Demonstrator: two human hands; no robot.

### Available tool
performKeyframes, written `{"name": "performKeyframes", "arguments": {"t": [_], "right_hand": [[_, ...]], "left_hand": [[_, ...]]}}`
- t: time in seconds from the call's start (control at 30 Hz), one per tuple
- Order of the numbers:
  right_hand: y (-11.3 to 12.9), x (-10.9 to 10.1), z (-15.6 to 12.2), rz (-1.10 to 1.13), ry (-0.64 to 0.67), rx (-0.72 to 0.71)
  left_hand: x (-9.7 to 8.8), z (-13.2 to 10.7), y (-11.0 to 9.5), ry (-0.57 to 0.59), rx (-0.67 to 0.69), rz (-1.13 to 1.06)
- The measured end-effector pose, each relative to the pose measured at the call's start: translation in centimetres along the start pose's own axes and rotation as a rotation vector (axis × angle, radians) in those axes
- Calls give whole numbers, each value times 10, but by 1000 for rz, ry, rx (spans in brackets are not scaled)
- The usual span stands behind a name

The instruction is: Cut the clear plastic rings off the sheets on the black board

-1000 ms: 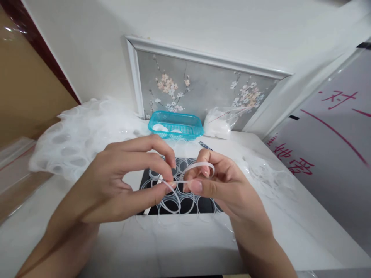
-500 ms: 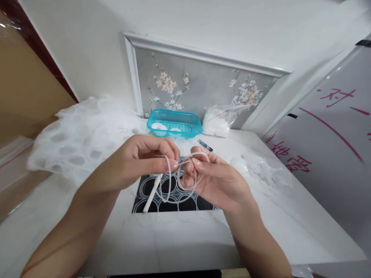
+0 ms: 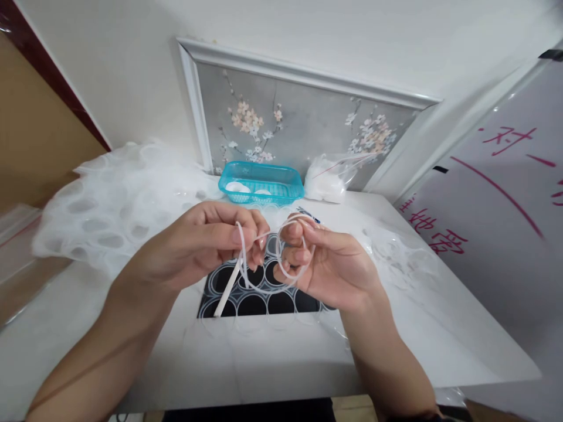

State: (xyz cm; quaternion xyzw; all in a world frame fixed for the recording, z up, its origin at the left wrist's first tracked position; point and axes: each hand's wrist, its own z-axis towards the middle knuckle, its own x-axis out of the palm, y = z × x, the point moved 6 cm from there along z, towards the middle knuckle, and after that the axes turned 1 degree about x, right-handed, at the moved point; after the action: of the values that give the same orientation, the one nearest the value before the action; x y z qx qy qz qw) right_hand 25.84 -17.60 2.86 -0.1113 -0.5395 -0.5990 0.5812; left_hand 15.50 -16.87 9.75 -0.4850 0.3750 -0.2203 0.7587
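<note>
It's a single head cam, tipped forward and down over the table [image 3: 264, 363]. The left hand [image 3: 197, 249] and right hand [image 3: 336, 264] sit pretty close, around mid-frame, with the basket [image 3: 264, 173] farther back and the wall panel [image 3: 303, 111] slanting across behind it.

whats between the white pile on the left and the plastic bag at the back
A blue basket with white pieces inside stands between the white pile and the plastic bag in the head view.

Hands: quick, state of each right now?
Left hand: closed, pinching white loops.
Right hand: closed, fingers curled, holding white loops too.
</note>
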Motion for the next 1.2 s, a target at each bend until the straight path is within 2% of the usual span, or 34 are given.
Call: {"name": "performKeyframes", "arguments": {"t": [0.47,0.6,0.67,0.77,0.87,0.9,0.93,1.0,1.1,1.2], "right_hand": [[-1,0,1,-42,-13,-7],[13,-3,-4,-225,-65,-155],[30,-15,-14,-317,-147,-293],[67,-53,-46,-403,-362,-534],[110,-100,-107,-614,-758,-821],[121,-112,-129,-729,-901,-869],[130,-121,-149,-839,-1023,-875],[138,-134,-170,-993,-1126,-760],[130,-141,-166,-1045,-1064,-626],[100,-130,-127,-1000,-894,-568]], "left_hand": [[-2,1,-3,-17,20,103],[-4,3,-4,-29,108,227],[-10,3,-6,-102,183,401],[-17,4,-7,-225,247,677],[-14,7,-4,-214,252,790],[-11,8,-2,-189,249,804],[-7,9,-1,-170,246,816],[1,10,1,-159,233,838],[13,8,3,-156,217,858],[27,3,5,-117,238,910]]}}
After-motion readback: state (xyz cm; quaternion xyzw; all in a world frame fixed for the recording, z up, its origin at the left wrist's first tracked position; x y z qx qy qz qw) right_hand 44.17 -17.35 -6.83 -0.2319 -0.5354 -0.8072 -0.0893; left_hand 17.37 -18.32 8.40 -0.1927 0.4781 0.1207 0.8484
